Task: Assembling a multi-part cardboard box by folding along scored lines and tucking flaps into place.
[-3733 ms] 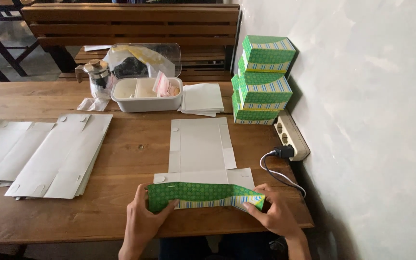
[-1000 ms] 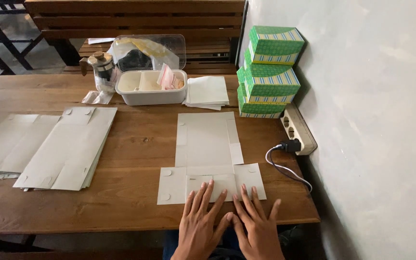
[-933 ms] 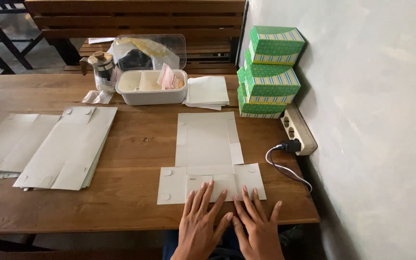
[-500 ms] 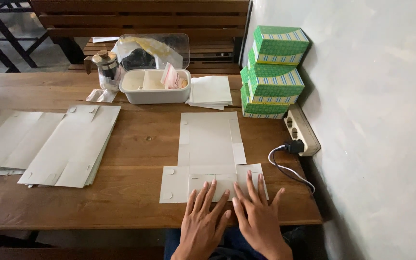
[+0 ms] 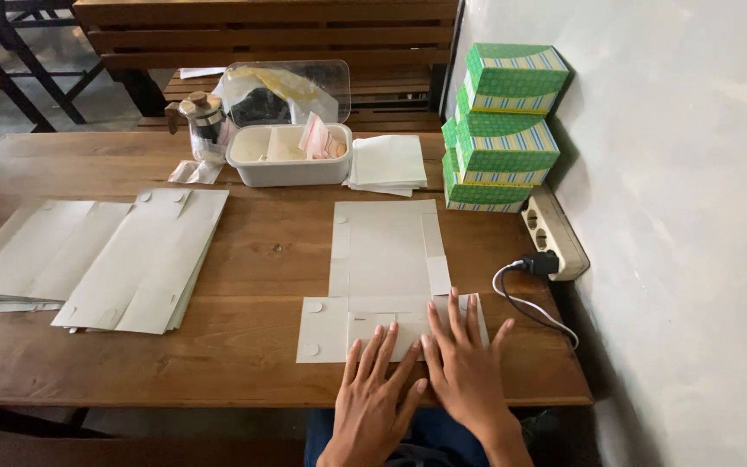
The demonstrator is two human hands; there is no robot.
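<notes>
A flat white cardboard box blank (image 5: 384, 259) lies unfolded on the wooden table (image 5: 252, 251), its plain side up. My left hand (image 5: 376, 394) presses flat on its near flap, fingers spread. Beside it, my right hand (image 5: 466, 362) lies palm down on the same flap, near the right corner. Neither hand holds anything.
A stack of flat white blanks (image 5: 88, 255) lies at the left. Three green patterned boxes (image 5: 496, 125) are stacked against the wall. A white tray (image 5: 287, 156) with a clear lid, a metal jug (image 5: 205, 125), folded papers (image 5: 388, 163) and a power strip (image 5: 551, 232) with a cable sit behind.
Earlier both hands held a green patterned fold of the blank at the table's near edge. Now the blank lies flat, white side up, with both palms pressed on it.
</notes>
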